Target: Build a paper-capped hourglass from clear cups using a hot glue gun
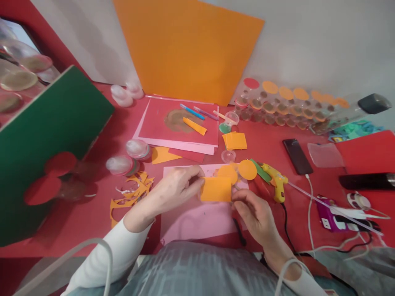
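Observation:
An orange paper rectangle [216, 189] is held flat above a pink sheet [191, 222]. My left hand [180, 187] pinches its left edge between thumb and fingers. At the lower right corner, the fingertips of my right hand [254, 211] are closed on the paper's edge. Just beyond the rectangle lie orange paper circles [247, 169], partly covered by it. A yellow glue gun [275, 181] rests to the right of them, beside a green strip [261, 170]. Farther back is a stack of orange paper squares [236, 140].
Orange scraps [132, 197] and capped clear plastic cups [121, 165] are at left, near a leaning green board [58, 144]. Pens [191, 111] lie on red sheets [154, 127]. A phone [298, 156], cables and a purple power strip [330, 218] are at right.

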The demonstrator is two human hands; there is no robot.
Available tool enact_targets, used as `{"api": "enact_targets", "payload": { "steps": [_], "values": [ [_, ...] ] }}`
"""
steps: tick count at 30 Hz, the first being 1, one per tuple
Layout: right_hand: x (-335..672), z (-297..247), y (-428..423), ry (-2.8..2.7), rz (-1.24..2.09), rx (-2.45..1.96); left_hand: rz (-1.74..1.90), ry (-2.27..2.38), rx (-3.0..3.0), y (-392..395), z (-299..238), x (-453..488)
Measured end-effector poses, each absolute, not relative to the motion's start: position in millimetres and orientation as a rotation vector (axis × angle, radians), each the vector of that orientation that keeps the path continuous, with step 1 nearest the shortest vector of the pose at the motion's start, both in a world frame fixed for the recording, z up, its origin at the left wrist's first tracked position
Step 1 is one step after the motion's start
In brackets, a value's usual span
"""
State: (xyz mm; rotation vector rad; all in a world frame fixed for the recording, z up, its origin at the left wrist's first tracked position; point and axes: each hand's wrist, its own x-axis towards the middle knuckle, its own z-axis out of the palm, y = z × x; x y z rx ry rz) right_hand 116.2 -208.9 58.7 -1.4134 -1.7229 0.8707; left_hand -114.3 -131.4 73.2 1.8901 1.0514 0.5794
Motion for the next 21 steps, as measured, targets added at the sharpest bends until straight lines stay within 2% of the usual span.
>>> {"api": "enact_targets", "payload": {
  "steps": [6,14,21],
  "values": [
    [105.4,53.7,-217.4,-1.769,0.827,-1.466,0.511,1.032,1.886,-137.8,66.0,-109.4],
    [92.7,35.4,-223.1,-1.496,1.155,-1.636,0.592,1.146,1.773,-138.7,47.9,-104.9],
    [87.4,26.6,-220.0,-1.461,1.206,-1.66,0.533,1.191,1.633,-134.1,36.0,-104.5]
  ]
}}
